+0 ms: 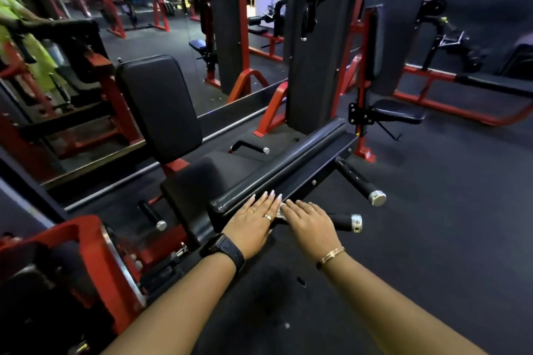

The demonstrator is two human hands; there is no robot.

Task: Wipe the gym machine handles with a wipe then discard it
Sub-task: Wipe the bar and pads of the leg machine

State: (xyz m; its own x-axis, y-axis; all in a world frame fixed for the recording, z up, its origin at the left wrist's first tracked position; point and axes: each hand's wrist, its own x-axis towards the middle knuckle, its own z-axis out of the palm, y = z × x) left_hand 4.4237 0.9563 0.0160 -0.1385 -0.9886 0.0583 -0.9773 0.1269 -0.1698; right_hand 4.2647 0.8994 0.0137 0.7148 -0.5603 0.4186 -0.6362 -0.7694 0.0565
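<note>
a dim gym with a dark rubber floor (432,225), red steel frames and a long mirror (173,37) along the left wall. in front stands a seated machine with a black back pad (158,106) upright, a black seat (207,179) below it, and a long padded bar (282,164) running diagonally away toward a dark column (314,52).

both bare hands lie palm down at the near end of that padded bar. the left hand (253,225) is flat with fingers spread slightly, long pale nails reaching onto the bar, rings on two fingers and a black watch (226,251) on the wrist. the right hand (310,225) sits just beside it, fingers loosely bent and pressed down, a thin gold bracelet (331,256) at the wrist. a small bit of white wipe (281,210) shows in the gap between the two hands, tucked under the right fingers and against the bar's end; most of it is hidden, so i cannot tell how firmly it is held.

just past the right hand a black handle with a chrome cap (346,222) sticks out to the right. a second, longer handle (360,181) juts from the frame a little farther back. two more short handles sit on the mirror side, one near the seat's front (151,215) and one behind it (251,147).
</note>
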